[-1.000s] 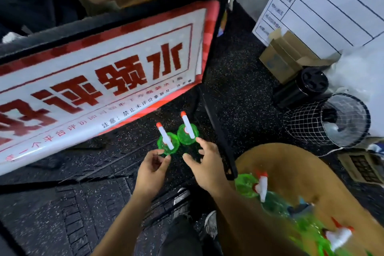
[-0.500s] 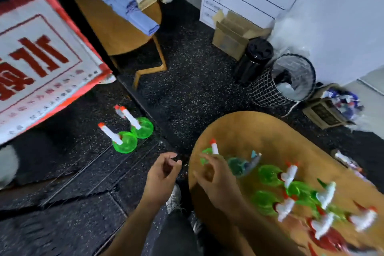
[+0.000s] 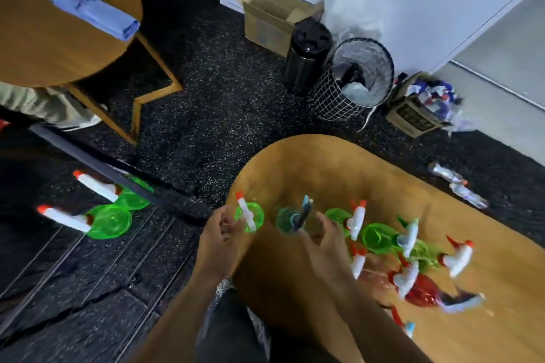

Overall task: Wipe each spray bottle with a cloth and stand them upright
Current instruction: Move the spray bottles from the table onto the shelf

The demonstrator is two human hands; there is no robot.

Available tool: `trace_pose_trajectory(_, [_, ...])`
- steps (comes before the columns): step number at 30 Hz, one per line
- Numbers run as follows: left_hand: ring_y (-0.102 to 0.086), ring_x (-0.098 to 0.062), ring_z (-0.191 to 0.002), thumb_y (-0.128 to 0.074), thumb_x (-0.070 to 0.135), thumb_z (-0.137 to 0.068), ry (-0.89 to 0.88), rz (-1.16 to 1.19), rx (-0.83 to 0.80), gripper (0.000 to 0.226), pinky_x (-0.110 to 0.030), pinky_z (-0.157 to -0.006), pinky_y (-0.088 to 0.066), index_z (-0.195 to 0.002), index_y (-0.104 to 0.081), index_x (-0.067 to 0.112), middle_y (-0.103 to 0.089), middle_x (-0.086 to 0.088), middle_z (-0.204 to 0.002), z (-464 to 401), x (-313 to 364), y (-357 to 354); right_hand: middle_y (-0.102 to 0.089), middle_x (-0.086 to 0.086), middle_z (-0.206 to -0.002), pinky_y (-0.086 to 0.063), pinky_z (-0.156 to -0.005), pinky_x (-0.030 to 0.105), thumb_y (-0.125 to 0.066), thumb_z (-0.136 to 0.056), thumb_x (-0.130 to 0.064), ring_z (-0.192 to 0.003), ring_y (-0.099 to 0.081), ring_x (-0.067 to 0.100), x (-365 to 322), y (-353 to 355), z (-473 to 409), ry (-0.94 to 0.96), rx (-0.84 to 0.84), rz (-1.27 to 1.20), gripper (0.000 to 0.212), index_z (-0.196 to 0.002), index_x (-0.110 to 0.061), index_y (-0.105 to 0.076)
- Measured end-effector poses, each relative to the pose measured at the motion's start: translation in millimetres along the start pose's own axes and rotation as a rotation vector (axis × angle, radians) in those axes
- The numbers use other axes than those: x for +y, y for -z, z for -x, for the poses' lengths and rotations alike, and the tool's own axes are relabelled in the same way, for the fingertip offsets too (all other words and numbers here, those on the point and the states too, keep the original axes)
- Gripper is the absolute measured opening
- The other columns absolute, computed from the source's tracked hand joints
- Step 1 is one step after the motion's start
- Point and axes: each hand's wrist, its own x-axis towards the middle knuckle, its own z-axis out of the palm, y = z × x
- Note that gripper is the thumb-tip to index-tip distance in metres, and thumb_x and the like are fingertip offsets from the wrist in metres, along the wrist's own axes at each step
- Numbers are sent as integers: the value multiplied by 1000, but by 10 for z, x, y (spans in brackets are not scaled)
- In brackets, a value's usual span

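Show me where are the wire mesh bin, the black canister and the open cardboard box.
wire mesh bin (image 3: 334, 97), head view, front mesh wall
black canister (image 3: 305, 68), head view, side wall
open cardboard box (image 3: 265, 29), head view, front face

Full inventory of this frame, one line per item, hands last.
floor bottles: two, green with white heads, standing on the dark floor, left.
table bottles: a blurred cluster, mostly green, at least one red, exact count unclear, on the near table.
near table: one, wooden, rounded, lower right.
far table: one, wooden, upper left, with folded blue cloths.
wire bin: one, white mesh, by the wall.
black canister: one, beside the bin.
cardboard box: one, open, by the wall.
left hand: at the table edge, beside a green bottle.
right hand: over the table bottles; grip blurred.
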Motion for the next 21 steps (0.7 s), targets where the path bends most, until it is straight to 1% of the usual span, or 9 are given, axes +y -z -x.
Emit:
trace_pose_trajectory(3, [-65, -13, -99, -69, 36, -99, 63, 14, -31, 34, -24, -73, -50, -129, -57, 25, -63, 4, -112, -122, 7, -138, -44, 5, -152, -35, -116, 33, -68, -97, -47, -143, -42, 21, 91, -11, -198, -91, -47, 34, 70, -155, -14, -44])
trace_pose_trajectory(6, [-64, -2, -95, -70, 39, -99, 114, -38, -108, 38, -19, -72, -48, -134, -58, 28, -66, 0, -119, -265, -31, -216, -52, 1, -139, -42, -109, 35, -67, -96, -50, -132, -52, 19, 160, -76, -358, -125, -109, 45, 61, -146, -18, -55])
trace_pose_trajectory(9, [-67, -8, -100, -69, 42, -100, 147, -35, -166, 28, -33, -84, -57, -126, -61, 36, -68, -1, -122, -331, -59, -238, -55, -1, -129, -47, -105, 38, -67, -97, -49, -123, -57, 18, 197, -110, -440, -130, -145, 53, 51, -139, -21, -62])
trace_pose_trajectory(11, [-68, -14, -102, -69, 41, -100, 138, -9, -160, 17, -36, -86, -58, -117, -64, 41, -69, 0, -121, -353, -30, -245, -55, -1, -129, -46, -105, 38, -66, -98, -46, -122, -57, 19, 202, -123, -472, -130, -154, 62, 46, -136, -20, -62])
trace_pose_trajectory(12, [-69, -18, -102, -69, 38, -101, 123, 7, -158, 11, -33, -83, -57, -110, -65, 44, -70, 1, -119, -358, -7, -247, -55, 0, -129, -46, -105, 38, -65, -99, -45, -122, -57, 19, 203, -129, -480, -123, -153, 69, 45, -135, -19, -63])
trace_pose_trajectory(14, [-69, -21, -100, -67, 31, -103, 89, 25, -154, 17, -25, -74, -54, -101, -67, 48, -71, 1, -113, -371, 33, -245, -55, 0, -130, -45, -104, 36, -65, -100, -41, -122, -56, 18, 187, -134, -484, -115, -155, 76, 44, -136, -16, -61])
trace_pose_trajectory(18, [-69, -17, -96, -69, 23, -102, 71, 37, -141, 24, -11, -65, -51, -97, -69, 46, -70, 4, -107, -358, 62, -225, -54, -3, -125, -43, -97, 30, -64, -102, -32, -116, -57, 16, 128, -113, -498, -98, -162, 53, 32, -131, -19, -62])
trace_pose_trajectory(19, [-69, -15, -96, -71, 22, -101, 78, 39, -141, 23, -8, -64, -50, -97, -69, 44, -68, 4, -108, -345, 61, -215, -55, -4, -123, -46, -97, 32, -65, -102, -31, -114, -59, 16, 126, -119, -512, -106, -164, 35, 26, -126, -23, -62])
trace_pose_trajectory(21, [-67, -9, -93, -72, 21, -100, 90, 33, -141, 20, -7, -65, -50, -101, -67, 41, -62, 3, -111, -308, 37, -197, -57, -6, -118, -54, -98, 42, -68, -100, -33, -108, -64, 18, 114, -128, -530, -119, -173, -11, 18, -115, -30, -61])
